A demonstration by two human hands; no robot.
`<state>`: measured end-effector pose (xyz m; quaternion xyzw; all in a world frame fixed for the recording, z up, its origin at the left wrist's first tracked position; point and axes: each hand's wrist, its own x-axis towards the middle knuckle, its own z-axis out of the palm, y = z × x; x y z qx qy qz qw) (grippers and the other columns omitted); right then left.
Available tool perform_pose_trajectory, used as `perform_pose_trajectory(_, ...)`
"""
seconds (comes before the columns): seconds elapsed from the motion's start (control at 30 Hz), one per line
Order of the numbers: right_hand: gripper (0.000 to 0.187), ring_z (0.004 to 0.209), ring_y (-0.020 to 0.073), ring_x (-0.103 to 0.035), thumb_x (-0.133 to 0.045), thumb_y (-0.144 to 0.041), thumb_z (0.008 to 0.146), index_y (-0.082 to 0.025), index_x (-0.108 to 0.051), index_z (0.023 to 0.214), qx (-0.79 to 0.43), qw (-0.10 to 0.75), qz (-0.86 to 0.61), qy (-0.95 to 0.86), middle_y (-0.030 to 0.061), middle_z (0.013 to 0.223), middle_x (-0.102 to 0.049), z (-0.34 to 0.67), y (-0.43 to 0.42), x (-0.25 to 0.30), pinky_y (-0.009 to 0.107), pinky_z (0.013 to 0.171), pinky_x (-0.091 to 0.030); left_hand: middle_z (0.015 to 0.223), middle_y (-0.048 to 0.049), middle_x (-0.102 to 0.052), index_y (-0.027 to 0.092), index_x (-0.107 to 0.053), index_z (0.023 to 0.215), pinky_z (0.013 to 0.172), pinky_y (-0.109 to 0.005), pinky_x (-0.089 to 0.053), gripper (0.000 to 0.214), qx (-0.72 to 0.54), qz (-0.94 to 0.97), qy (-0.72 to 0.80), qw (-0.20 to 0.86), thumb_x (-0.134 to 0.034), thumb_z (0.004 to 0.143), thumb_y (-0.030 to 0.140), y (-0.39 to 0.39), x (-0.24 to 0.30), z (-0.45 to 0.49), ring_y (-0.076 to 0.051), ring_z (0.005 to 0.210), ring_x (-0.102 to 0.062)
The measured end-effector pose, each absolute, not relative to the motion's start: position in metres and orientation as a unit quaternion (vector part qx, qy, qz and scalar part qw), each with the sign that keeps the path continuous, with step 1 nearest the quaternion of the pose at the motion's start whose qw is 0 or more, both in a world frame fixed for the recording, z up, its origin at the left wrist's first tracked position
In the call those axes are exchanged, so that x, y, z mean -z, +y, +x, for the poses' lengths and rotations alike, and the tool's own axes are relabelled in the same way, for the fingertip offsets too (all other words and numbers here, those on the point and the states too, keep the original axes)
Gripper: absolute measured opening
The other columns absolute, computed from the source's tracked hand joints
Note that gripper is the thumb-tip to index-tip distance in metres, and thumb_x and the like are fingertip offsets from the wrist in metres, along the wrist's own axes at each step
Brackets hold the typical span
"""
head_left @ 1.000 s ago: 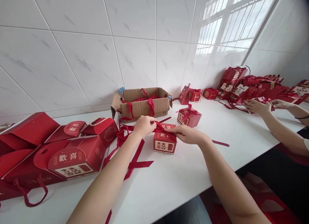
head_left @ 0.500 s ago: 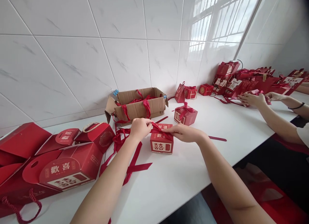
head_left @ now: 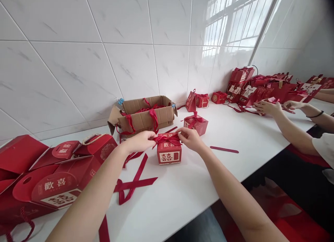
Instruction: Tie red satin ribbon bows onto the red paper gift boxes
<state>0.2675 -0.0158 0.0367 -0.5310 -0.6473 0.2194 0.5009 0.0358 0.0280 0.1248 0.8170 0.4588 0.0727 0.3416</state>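
A small red gift box with a white printed panel stands upright on the white table in front of me. Across its top runs a red ribbon, tied in a bow or knot. My left hand pinches the ribbon at the box's left side. At the right side, the fingers of my right hand are closed on the ribbon's other loop or end. Just behind sits a second red box with a bow on top. Loose red ribbon lies crossed on the table near my left forearm.
An open cardboard box of red ribbon stands against the tiled wall. Larger red boxes crowd the left. A cut ribbon strip lies to the right. Farther right, a co-worker's hands handle something red beside stacked boxes.
My hands have moved apart to either side of the box, drawing the ribbon out wider into a bow shape. The view has shifted slightly.
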Motion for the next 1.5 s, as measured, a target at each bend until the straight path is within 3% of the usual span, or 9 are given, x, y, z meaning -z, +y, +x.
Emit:
perform_pose_trajectory(0.13,0.025,0.062,0.0121,-0.052,-0.052,-0.032,0.081,-0.019,-0.063,0.1,-0.242,0.533,-0.506,-0.634,-0.0001,0.07,-0.057,0.265,-0.015,-0.04,0.026,0.059,-0.044,0.073,-0.0011,-0.062,0.021,-0.063,0.077,0.052,-0.026,-0.036,0.028,-0.032,0.824,0.46,0.329,-0.063,0.065,0.047,0.011,-0.133,0.028,-0.018,0.062,-0.053)
perform_pose_trajectory(0.3,0.027,0.062,0.0101,-0.048,-0.056,-0.024,0.073,-0.021,-0.064,0.099,-0.329,0.594,-0.45,-0.579,-0.001,0.075,-0.055,0.26,-0.015,-0.04,0.024,0.057,-0.041,0.107,-0.0069,-0.061,0.025,-0.055,0.115,0.07,-0.034,-0.048,0.051,-0.209,0.809,0.51,0.205,-0.055,0.076,0.057,0.007,-0.119,0.043,-0.025,0.089,-0.059)
perform_pose_trajectory(0.4,0.025,0.058,0.0095,-0.045,-0.055,-0.023,0.071,-0.019,-0.064,0.094,-0.328,0.617,-0.456,-0.552,-0.0017,0.072,-0.053,0.254,-0.012,-0.034,0.024,0.054,-0.038,0.111,-0.0073,-0.058,0.022,-0.066,0.092,0.085,-0.037,-0.047,0.029,-0.304,0.832,0.439,0.15,-0.055,0.08,0.046,0.014,-0.099,0.059,-0.025,0.104,-0.056)
perform_pose_trajectory(0.5,0.021,0.058,0.0097,-0.042,-0.056,-0.024,0.07,-0.019,-0.062,0.09,-0.295,0.634,-0.467,-0.542,-0.0021,0.071,-0.05,0.247,-0.01,-0.029,0.025,0.055,-0.037,0.103,-0.0051,-0.062,0.022,-0.067,0.076,0.085,-0.036,-0.047,0.019,-0.321,0.848,0.388,0.163,-0.06,0.078,0.039,0.02,-0.078,0.068,-0.022,0.093,-0.061)
perform_pose_trajectory(0.67,0.014,0.059,0.011,-0.039,-0.056,-0.019,0.066,-0.02,-0.062,0.079,-0.234,0.648,-0.478,-0.545,-0.0038,0.066,-0.04,0.24,-0.015,-0.03,0.025,0.055,-0.034,0.093,-0.0036,-0.065,0.021,-0.067,0.078,0.085,-0.035,-0.048,0.013,-0.367,0.831,0.371,0.194,-0.06,0.078,0.032,0.022,-0.059,0.069,-0.02,0.089,-0.062)
perform_pose_trajectory(0.93,0.028,0.054,0.0092,-0.033,-0.048,-0.013,0.059,-0.02,-0.062,0.082,-0.271,0.584,-0.505,-0.575,-0.006,0.062,-0.034,0.252,-0.018,-0.036,0.023,0.053,-0.031,0.092,-0.0031,-0.063,0.021,-0.066,0.072,0.085,-0.034,-0.049,0.01,-0.371,0.822,0.368,0.229,-0.063,0.076,0.03,0.023,-0.058,0.068,-0.019,0.088,-0.062)
perform_pose_trajectory(1.17,0.01,0.061,0.0127,-0.047,-0.049,-0.019,0.065,-0.02,-0.053,0.074,-0.263,0.554,-0.551,-0.566,-0.0017,0.071,-0.054,0.247,-0.015,-0.033,0.026,0.058,-0.039,0.097,-0.0045,-0.059,0.021,-0.063,0.072,0.089,-0.035,-0.047,0.01,-0.384,0.816,0.366,0.231,-0.061,0.078,0.029,0.021,-0.052,0.073,-0.02,0.094,-0.06)
perform_pose_trajectory(1.37,0.008,0.054,0.0104,-0.037,-0.047,-0.015,0.063,-0.021,-0.046,0.068,-0.194,0.585,-0.554,-0.56,-0.0052,0.061,-0.037,0.247,-0.014,-0.031,0.024,0.052,-0.033,0.1,-0.0058,-0.059,0.02,-0.061,0.071,0.091,-0.037,-0.047,0.008,-0.383,0.811,0.367,0.247,-0.06,0.077,0.026,0.021,-0.049,0.077,-0.022,0.1,-0.059)
perform_pose_trajectory(1.5,0.011,0.056,0.0112,-0.036,-0.048,-0.011,0.062,-0.021,-0.047,0.066,-0.138,0.591,-0.538,-0.585,-0.0043,0.061,-0.037,0.252,-0.015,-0.033,0.025,0.053,-0.032,0.101,-0.0062,-0.059,0.02,-0.062,0.072,0.091,-0.039,-0.048,0.009,-0.366,0.818,0.368,0.246,-0.06,0.077,0.028,0.022,-0.05,0.076,-0.022,0.096,-0.06)
